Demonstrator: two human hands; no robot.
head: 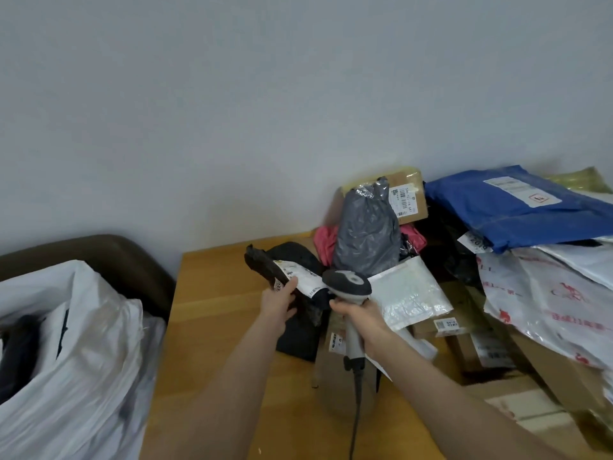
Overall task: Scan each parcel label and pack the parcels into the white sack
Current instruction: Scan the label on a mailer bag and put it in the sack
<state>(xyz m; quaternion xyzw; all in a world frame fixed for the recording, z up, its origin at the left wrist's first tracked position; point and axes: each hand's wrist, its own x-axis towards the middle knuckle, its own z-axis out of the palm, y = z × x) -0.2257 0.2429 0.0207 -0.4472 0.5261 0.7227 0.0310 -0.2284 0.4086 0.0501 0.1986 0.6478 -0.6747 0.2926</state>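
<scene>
My left hand [278, 305] grips a small black parcel [265, 262] with a white label [300, 277], held above the wooden table [212, 327]. My right hand [365, 322] holds a grey barcode scanner [348, 283] by its handle, its head right beside the label. The white sack [76, 353] stands open at the lower left, with dark parcels inside.
A pile of parcels fills the right side of the table: a grey bag [366, 234], a cardboard box [409, 200], a blue bag [517, 207], a bubble mailer [408, 293], white bags with red print [547, 293]. A dark chair [99, 250] stands behind the sack.
</scene>
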